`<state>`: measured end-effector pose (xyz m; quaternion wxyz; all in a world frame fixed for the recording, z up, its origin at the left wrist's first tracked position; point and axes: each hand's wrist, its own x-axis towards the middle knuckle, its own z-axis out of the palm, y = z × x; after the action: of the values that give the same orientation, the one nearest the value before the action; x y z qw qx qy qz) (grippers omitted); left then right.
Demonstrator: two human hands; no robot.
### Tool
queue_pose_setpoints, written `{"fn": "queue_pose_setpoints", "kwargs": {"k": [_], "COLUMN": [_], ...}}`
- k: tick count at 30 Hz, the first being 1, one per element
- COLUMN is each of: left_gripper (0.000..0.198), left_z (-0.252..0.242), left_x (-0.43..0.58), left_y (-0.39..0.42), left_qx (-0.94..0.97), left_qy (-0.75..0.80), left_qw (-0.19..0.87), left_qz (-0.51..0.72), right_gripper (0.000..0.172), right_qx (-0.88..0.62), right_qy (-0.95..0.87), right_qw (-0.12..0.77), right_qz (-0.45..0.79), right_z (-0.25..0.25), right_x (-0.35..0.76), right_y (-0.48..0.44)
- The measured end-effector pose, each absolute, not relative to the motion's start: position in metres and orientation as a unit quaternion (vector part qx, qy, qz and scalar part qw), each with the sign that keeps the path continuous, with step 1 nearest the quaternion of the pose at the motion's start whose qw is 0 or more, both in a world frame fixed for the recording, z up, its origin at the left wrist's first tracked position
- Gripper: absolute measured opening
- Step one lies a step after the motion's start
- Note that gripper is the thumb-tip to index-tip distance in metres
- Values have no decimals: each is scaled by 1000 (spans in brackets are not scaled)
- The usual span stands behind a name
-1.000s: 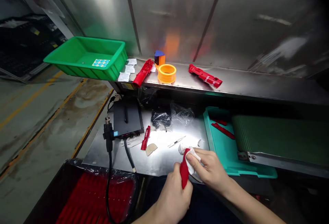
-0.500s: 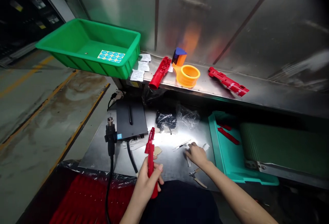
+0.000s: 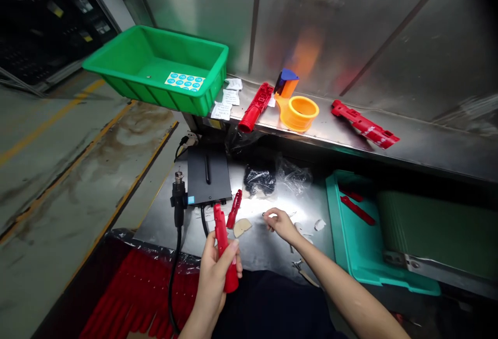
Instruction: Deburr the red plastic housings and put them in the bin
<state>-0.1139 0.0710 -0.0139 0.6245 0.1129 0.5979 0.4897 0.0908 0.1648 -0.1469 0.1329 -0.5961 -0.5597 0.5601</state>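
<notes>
My left hand (image 3: 220,266) is wrapped round a long red plastic housing (image 3: 221,230), tilted with its narrow end pointing away from me. Just beyond lies a smaller red plastic piece (image 3: 234,209) on the metal bench, beside a beige half-round pad (image 3: 242,227). My right hand (image 3: 278,224) hovers over the bench to the right, thumb and forefinger pinched on a tiny dark piece too small to name. Below its wrist lie pliers (image 3: 303,271), partly covered by the forearm. A crumpled white scrap (image 3: 319,225) sits right of that hand.
A black box (image 3: 209,175) and an upright cabled tool (image 3: 179,199) stand at left. The shelf holds a green bin (image 3: 155,93), red housings (image 3: 257,107), and an orange tape ring (image 3: 299,113). At right is a teal tray (image 3: 342,245); many red parts (image 3: 136,287) lie lower left.
My right hand has moved left across the bench, toward the red housing, with its fingertips pinched. The housing in my left hand has tilted slightly. The whole view has shifted, moving the scene rightward.
</notes>
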Motion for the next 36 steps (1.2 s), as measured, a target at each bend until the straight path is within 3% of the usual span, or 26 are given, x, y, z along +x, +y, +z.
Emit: {"fn": "queue_pose_setpoints", "kwargs": {"k": [5, 12, 20, 36], "left_gripper": [54, 54, 50, 39], "left_z": [-3, 22, 34, 52], "left_x": [-89, -34, 27, 99], "left_y": [84, 80, 69, 57], "left_qx": [165, 258, 308, 325], "left_qy": [561, 486, 452, 467], "left_qw": [653, 714, 751, 673], "left_qz": [481, 432, 370, 473], "right_gripper": [41, 30, 34, 33], "right_qx": [-483, -346, -327, -390], "right_qy": [-491, -431, -349, -240], "right_qw": [283, 348, 424, 572], "right_qz": [667, 758, 769, 680], "right_z": [-68, 9, 12, 20], "right_x": [123, 170, 217, 232], "right_y": [120, 85, 60, 41]}}
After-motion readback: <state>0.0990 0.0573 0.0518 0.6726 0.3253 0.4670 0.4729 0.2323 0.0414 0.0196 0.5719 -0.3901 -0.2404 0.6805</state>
